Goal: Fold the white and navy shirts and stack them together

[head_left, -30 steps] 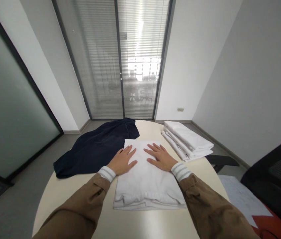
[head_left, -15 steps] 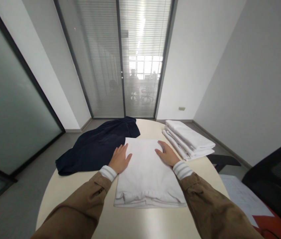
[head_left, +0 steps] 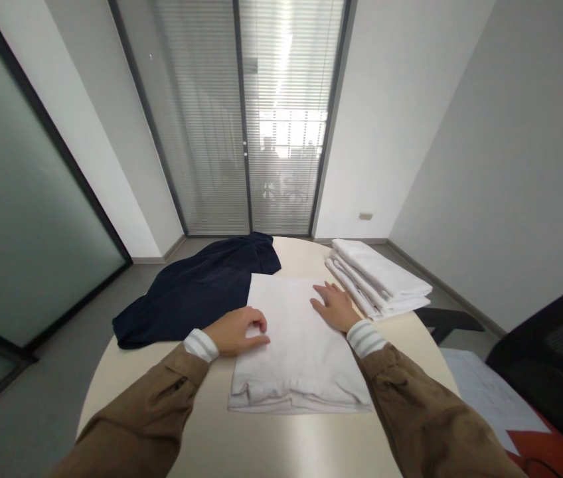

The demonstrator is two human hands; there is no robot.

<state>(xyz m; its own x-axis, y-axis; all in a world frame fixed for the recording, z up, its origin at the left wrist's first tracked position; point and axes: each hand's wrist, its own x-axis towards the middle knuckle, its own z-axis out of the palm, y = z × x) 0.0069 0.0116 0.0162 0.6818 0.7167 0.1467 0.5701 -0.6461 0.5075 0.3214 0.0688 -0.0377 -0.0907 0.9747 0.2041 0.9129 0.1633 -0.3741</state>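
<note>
Your half-curled left hand (head_left: pixel 238 331) slides nearer you, left on the folded white cloth (head_left: pixel 294 348); right hand (head_left: pixel 337 309) lies spread opposite.

The left hand (head_left: pixel 234 332), fingers (head_left: pixel 258 317) curled, and right hand (head_left: pixel 338 311) sit at opposite sides of a folded white garment (head_left: pixel 294 358).

Bright light (head_left: pixel 289 129) shows through slatted blinds (head_left: pixel 206 172) beside a white wall (head_left: pixel 376 126).

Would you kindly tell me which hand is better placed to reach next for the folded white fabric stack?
Probably the right hand: it is at the right edge of the flat white garment, near the stack. The left hand is at the opposite edge, nearer the navy-blue cloth.
</note>
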